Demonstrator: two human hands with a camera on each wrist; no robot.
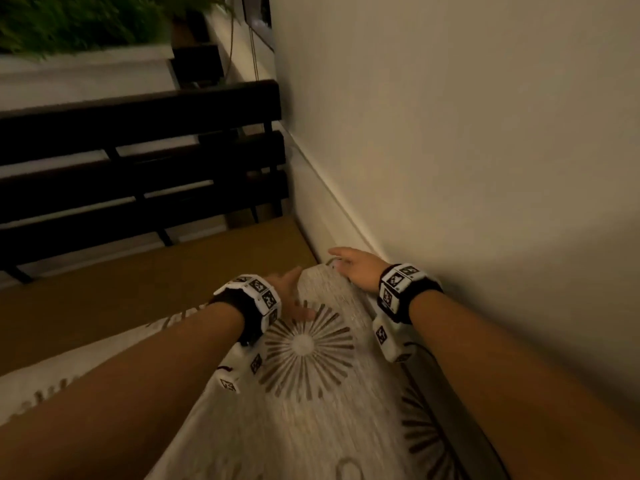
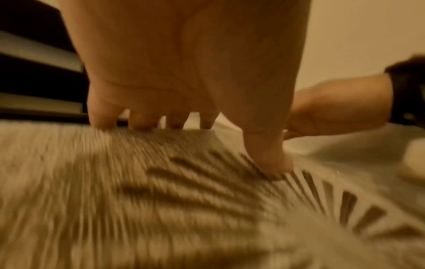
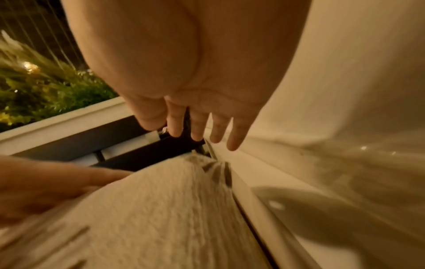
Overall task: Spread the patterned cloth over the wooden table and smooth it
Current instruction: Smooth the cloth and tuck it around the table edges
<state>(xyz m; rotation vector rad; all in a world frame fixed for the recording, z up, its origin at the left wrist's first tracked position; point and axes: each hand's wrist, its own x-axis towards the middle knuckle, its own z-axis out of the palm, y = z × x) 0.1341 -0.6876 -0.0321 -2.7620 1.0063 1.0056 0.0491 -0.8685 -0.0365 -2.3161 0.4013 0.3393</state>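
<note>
The patterned cloth (image 1: 311,393), pale with brown sunburst motifs, lies over the near part of the wooden table (image 1: 156,292), its far corner close to the wall. My left hand (image 1: 292,299) rests flat on the cloth (image 2: 161,200) with fingers spread and its thumb (image 2: 269,160) pressing the fabric. My right hand (image 1: 349,266) is open with straight fingers (image 3: 197,131) just above the cloth's far corner (image 3: 207,163) beside the wall; contact with the cloth is unclear. The far left part of the table top is bare wood.
A cream wall (image 1: 467,150) runs along the table's right edge. A dark slatted bench (image 1: 138,161) stands beyond the table's far end. Green plants (image 1: 79,22) in a white planter are behind the bench.
</note>
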